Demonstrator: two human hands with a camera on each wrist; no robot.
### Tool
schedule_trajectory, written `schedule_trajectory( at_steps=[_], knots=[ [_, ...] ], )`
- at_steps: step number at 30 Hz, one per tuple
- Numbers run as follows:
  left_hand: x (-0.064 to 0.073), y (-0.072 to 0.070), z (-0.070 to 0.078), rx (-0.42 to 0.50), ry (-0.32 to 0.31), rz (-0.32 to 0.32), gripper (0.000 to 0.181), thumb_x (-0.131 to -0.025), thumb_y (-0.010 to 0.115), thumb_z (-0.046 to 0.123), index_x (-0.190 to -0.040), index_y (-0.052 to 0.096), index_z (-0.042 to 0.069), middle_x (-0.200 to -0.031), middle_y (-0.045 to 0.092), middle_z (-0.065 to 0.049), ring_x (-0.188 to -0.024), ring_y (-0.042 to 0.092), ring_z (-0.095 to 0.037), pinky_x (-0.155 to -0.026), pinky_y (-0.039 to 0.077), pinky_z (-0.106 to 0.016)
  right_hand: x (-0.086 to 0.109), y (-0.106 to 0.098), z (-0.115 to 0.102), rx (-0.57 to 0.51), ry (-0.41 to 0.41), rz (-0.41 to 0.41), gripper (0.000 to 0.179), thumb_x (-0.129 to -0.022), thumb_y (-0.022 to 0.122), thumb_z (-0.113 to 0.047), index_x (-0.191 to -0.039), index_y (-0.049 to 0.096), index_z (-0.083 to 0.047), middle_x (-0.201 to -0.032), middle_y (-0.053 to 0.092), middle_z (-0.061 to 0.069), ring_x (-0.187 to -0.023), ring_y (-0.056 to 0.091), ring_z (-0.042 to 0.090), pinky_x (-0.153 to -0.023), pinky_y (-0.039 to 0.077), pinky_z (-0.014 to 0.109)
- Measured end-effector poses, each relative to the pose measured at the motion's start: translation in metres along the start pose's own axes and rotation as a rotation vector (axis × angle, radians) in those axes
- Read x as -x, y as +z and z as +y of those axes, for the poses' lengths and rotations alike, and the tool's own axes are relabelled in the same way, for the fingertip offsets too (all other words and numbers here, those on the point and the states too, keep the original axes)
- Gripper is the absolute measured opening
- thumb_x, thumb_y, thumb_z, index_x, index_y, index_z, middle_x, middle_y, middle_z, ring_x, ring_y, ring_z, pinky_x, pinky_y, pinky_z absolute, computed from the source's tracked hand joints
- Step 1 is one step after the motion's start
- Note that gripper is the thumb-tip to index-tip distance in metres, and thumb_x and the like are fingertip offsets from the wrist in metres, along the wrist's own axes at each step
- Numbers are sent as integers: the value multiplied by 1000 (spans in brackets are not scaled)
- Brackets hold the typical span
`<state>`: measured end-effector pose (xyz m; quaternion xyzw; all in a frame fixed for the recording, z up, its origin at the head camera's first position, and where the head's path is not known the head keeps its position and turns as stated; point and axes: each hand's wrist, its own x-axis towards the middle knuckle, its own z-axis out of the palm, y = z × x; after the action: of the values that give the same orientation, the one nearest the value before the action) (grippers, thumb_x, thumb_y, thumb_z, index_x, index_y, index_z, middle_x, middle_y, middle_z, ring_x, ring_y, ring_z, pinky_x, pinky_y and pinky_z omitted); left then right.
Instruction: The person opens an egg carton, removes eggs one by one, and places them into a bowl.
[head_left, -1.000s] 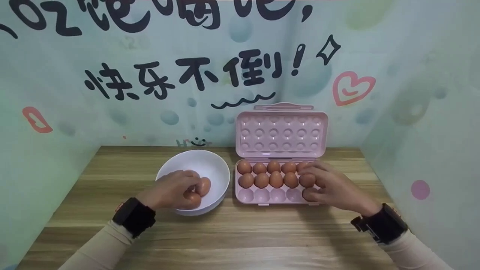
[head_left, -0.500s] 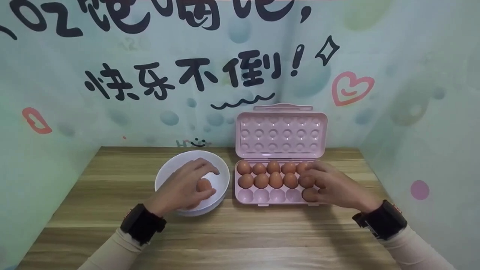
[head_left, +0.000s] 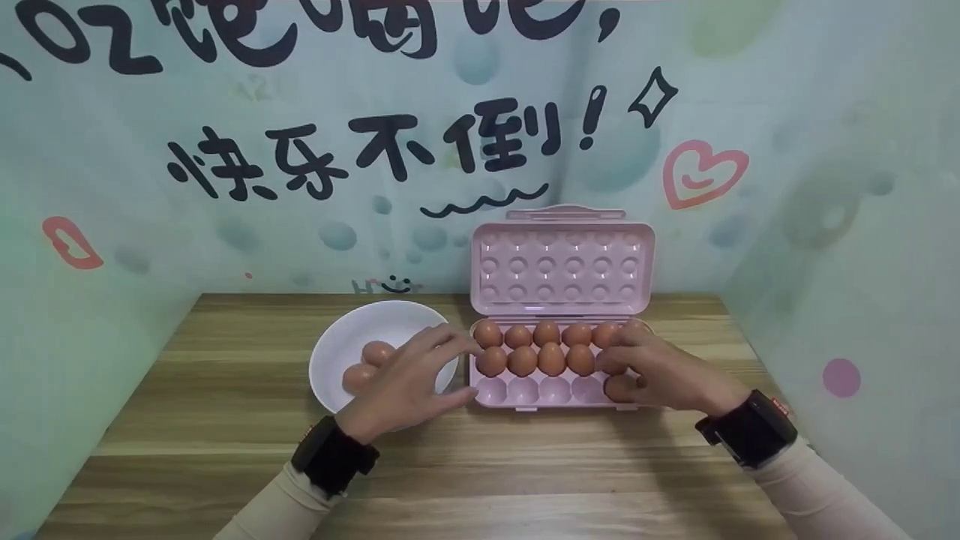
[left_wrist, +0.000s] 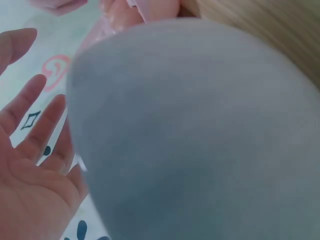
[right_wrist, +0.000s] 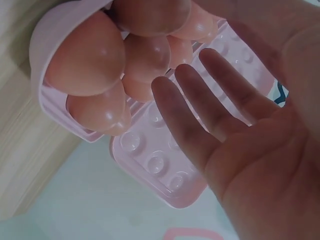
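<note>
My left hand (head_left: 405, 386) hangs over the right rim of the white bowl (head_left: 330, 330), its fingers spread towards the left end of the pink egg carton (head_left: 556, 391). In the left wrist view its palm and fingers (left_wrist: 31, 97) show nothing held. Two brown eggs (head_left: 360, 379) show in the bowl; the hand hides the rest of its inside. Over the carton's right end is my right hand (head_left: 667, 371), its thumb close to a front-row egg (head_left: 619, 388). The right wrist view shows its fingers (right_wrist: 187, 130) extended beside the eggs (right_wrist: 90, 55).
The carton's lid (head_left: 562, 268) stands raised against the printed backdrop (head_left: 300, 225). Brown eggs fill much of the two back rows, while several hollows at the front left are bare. Bowl and carton stand side by side on a wooden table (head_left: 480, 480).
My left hand has left the eggs in the bowl and moved right, fingers spreading, to the carton's left edge. Eggs in the bowl have shifted left. The right hand has barely moved.
</note>
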<state>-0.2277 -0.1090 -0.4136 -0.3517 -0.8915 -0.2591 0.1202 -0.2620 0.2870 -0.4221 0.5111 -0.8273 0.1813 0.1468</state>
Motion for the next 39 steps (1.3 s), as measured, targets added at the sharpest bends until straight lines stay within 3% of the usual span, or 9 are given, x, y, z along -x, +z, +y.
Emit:
schedule_trajectory(
  at_steps=[9,13,19,26,31,33,36,39],
  knots=[
    [-6,17,9,82,62,31,42,-91,85,31,-130,69,23,-131,63,4,-128,57,-16,-112,48,-39,-1,3,-2,18,65,-161,42,-67,75,22,-95,76,-9,-105,64,5,-100,56,22,-83,51,39],
    [-7,25,11,105,109,60,36,-92,82,28,-125,70,20,-127,64,2,-129,57,-16,-115,45,-39,-1,7,-4,13,83,-187,45,-62,69,26,-91,75,-8,-101,63,6,-94,59,20,-77,54,37],
    [-8,30,12,119,107,78,31,-92,79,24,-121,72,21,-125,65,4,-127,58,-16,-115,44,-38,-1,15,0,-34,-51,-103,39,-59,58,24,-71,59,-13,-79,50,1,-73,42,8,-60,36,22],
    [-7,32,13,134,74,73,33,-91,82,23,-122,73,22,-127,64,5,-126,58,-15,-115,45,-38,-3,12,-6,-88,-11,-134,39,-63,58,29,-66,53,-9,-74,46,6,-71,29,0,-59,27,16],
    [-5,33,11,151,53,89,30,-93,80,27,-122,74,21,-127,65,5,-125,58,-15,-112,47,-39,-1,8,-5,-53,-49,-151,43,-60,60,30,-68,55,-12,-75,46,5,-73,33,4,-63,28,15],
    [-4,33,11,158,51,97,30,-93,81,29,-122,74,21,-127,65,5,-125,58,-15,-111,48,-39,0,5,-5,-58,-14,-173,43,-59,60,30,-70,57,-12,-76,48,4,-74,39,7,-65,31,17],
    [-4,34,9,154,50,104,30,-94,82,31,-121,75,20,-128,66,4,-126,58,-16,-111,48,-39,1,-1,-8,-67,81,-166,39,-68,67,26,-79,67,-12,-79,58,1,-80,50,12,-70,41,23],
    [-4,34,8,144,48,103,31,-94,82,34,-121,74,21,-129,66,4,-126,58,-16,-111,48,-39,1,-5,-16,-104,214,-90,35,-77,80,14,-97,77,-14,-90,66,-1,-89,57,15,-75,52,29]
  ],
)
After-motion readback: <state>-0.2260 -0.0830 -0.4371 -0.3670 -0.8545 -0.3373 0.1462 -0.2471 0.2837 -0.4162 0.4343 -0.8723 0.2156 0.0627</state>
